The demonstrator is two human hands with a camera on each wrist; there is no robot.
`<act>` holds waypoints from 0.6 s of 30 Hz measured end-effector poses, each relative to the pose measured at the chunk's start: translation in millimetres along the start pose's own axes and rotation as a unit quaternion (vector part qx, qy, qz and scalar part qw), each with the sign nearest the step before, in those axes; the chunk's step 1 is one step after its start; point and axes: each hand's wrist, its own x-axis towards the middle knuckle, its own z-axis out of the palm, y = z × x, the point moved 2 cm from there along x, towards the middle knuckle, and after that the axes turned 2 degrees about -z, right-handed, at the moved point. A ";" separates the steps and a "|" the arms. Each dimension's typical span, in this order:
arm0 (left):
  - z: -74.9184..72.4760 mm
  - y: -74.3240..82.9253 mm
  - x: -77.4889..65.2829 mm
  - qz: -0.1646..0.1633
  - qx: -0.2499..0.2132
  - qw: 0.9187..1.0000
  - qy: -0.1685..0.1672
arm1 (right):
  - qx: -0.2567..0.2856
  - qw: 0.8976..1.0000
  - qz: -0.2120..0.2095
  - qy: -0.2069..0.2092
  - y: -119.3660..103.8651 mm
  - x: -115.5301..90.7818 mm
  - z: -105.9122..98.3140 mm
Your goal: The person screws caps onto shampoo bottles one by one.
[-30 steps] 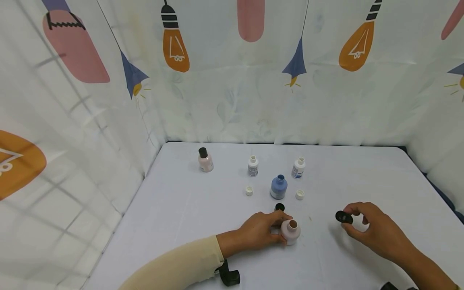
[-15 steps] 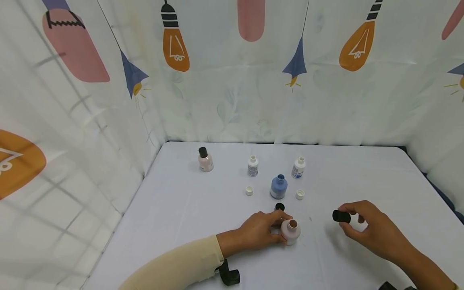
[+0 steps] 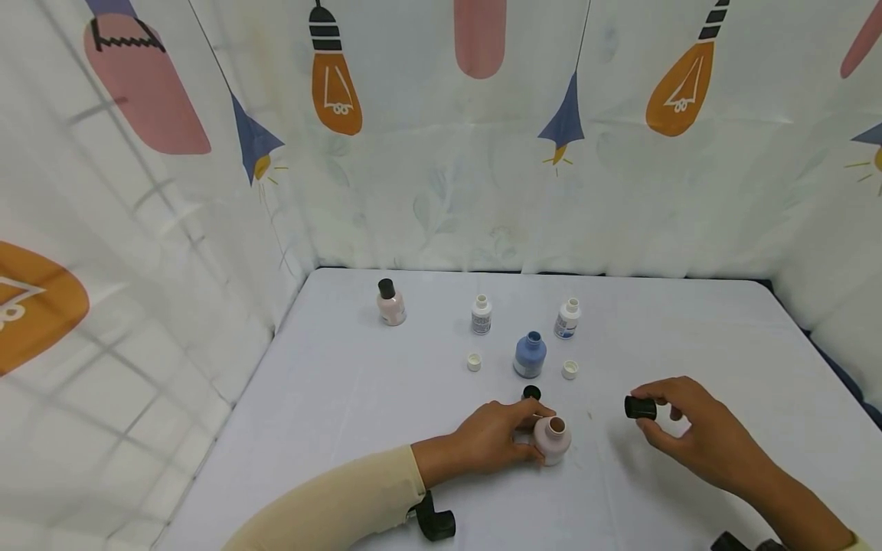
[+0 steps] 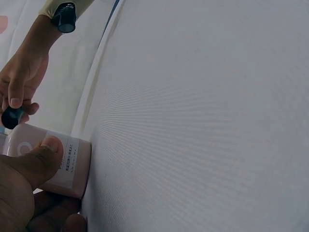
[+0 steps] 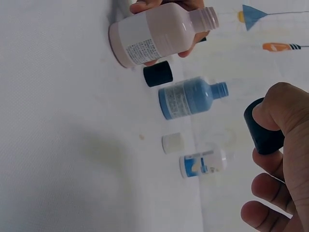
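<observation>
My left hand (image 3: 492, 438) grips an uncapped pale pink bottle (image 3: 553, 442) that stands upright on the table; its open neck shows from above. In the right wrist view this bottle (image 5: 154, 34) bears a white printed label. To its right, my right hand (image 3: 710, 432) pinches a black cap (image 3: 641, 408) between thumb and fingers, held above the table and apart from the bottle. The left wrist view shows the left thumb (image 4: 41, 162) lying across the label. Just behind the left fingers rests another black cap (image 3: 531, 392), partly hidden, near an open blue bottle (image 3: 530, 357).
Two small open white bottles (image 3: 481, 315) stand toward the back, with two white caps (image 3: 474, 363) in front of them. A capped pale pink bottle (image 3: 391, 304) is at the back left. White printed curtains (image 3: 441, 191) border the white table (image 3: 344, 383).
My right hand has shifted slightly left toward the pink bottle, and the black cap in it has turned onto its side. The left hand and its bottle have stayed in place.
</observation>
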 end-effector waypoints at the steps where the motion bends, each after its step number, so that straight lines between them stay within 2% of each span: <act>1: 0.0 0.1 0.1 0.000 0.001 1.000 0.000 | -0.001 1.000 -0.001 0.000 -0.6 0.5 0.2; 8: -0.1 0.3 0.5 0.001 0.001 1.000 -0.002 | 0.013 1.000 -0.006 -0.004 -4.2 3.4 2.8; 18: -0.5 0.0 0.8 0.003 0.001 1.000 -0.003 | 0.017 1.000 0.011 -0.020 -13.0 8.9 7.0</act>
